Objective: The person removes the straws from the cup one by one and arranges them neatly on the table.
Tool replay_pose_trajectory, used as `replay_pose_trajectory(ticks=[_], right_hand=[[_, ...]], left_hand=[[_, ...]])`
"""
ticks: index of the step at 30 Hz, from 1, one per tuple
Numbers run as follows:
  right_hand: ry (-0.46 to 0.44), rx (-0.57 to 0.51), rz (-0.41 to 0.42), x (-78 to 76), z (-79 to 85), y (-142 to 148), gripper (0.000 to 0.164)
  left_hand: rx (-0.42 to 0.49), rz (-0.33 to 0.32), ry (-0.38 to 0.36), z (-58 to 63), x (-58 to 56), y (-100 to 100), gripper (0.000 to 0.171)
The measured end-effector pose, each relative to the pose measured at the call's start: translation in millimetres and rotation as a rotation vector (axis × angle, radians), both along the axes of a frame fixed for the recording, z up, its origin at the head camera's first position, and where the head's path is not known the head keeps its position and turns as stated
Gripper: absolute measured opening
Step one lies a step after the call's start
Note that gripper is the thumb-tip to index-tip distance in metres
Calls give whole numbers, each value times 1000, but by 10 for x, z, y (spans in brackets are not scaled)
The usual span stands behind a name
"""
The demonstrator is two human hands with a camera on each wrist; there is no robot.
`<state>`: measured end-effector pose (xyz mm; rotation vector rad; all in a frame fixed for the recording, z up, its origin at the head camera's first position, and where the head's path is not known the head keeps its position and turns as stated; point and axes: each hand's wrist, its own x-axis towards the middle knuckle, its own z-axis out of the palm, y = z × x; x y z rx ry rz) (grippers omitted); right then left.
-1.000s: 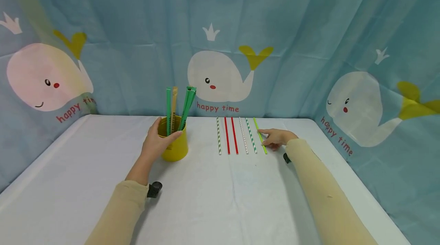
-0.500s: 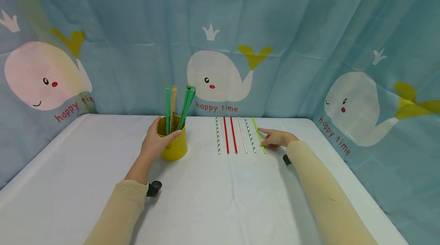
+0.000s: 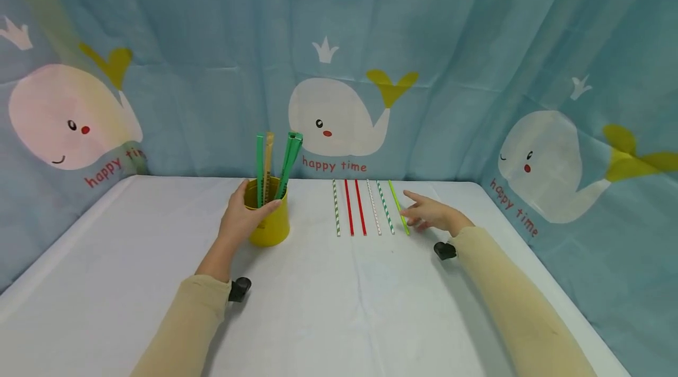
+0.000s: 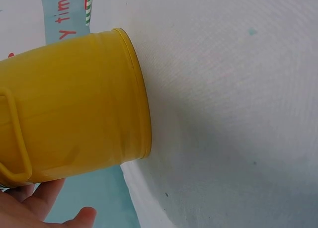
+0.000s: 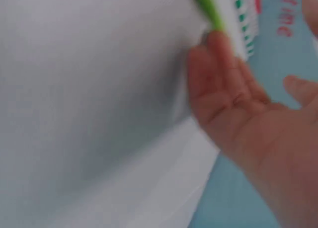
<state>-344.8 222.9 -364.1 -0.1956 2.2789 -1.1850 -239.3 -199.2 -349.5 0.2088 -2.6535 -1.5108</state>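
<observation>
My left hand [image 3: 241, 221] holds the yellow bucket [image 3: 272, 230] at its left side, with the thumb across the front near the rim. Several long green strips [image 3: 288, 162] and a tan one [image 3: 268, 165] stand in it. In the left wrist view the bucket [image 4: 74, 109] fills the left, and fingers [image 4: 44, 198] show beside it. My right hand [image 3: 429, 212] hovers over the lime-green straw [image 3: 398, 205], index finger extended, the others loosely bent. In the right wrist view the straw [image 5: 206, 7] is blurred near the fingertips; contact cannot be told.
Left of the lime straw lie a teal-striped straw [image 3: 385, 206], a pale patterned straw [image 3: 374, 206], two red straws [image 3: 361, 207] and a green-striped straw [image 3: 336, 207], spaced apart. Behind the white-covered table [image 3: 318, 306] hangs a blue whale-print curtain [image 3: 212, 71].
My right hand has lifted and drawn slightly right and back, its index finger coming away from the lime-green straw. The left hand stays at the bucket, and the straws keep their places.
</observation>
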Motion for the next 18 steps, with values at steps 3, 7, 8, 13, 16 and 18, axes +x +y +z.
replay_pose_trajectory(ticks=[3, 7, 8, 13, 16, 18], right_hand=[[25, -44, 5, 76, 73, -40, 77], [62, -123, 5, 183, 192, -125, 75], [70, -141, 6, 208, 221, -153, 74], [93, -203, 11, 299, 317, -322, 71], [101, -228, 28, 334, 348, -442, 70], [105, -241, 37, 356, 368, -524, 70]], left_hand=[[-3, 5, 6, 1, 10, 2, 102], [-9, 10, 4, 8, 14, 13, 101], [-10, 10, 2, 9, 15, 14, 101], [-11, 9, -6, 12, 15, 20, 102], [-8, 13, -9, 13, 14, 27, 102], [-6, 15, -12, 11, 12, 31, 102]])
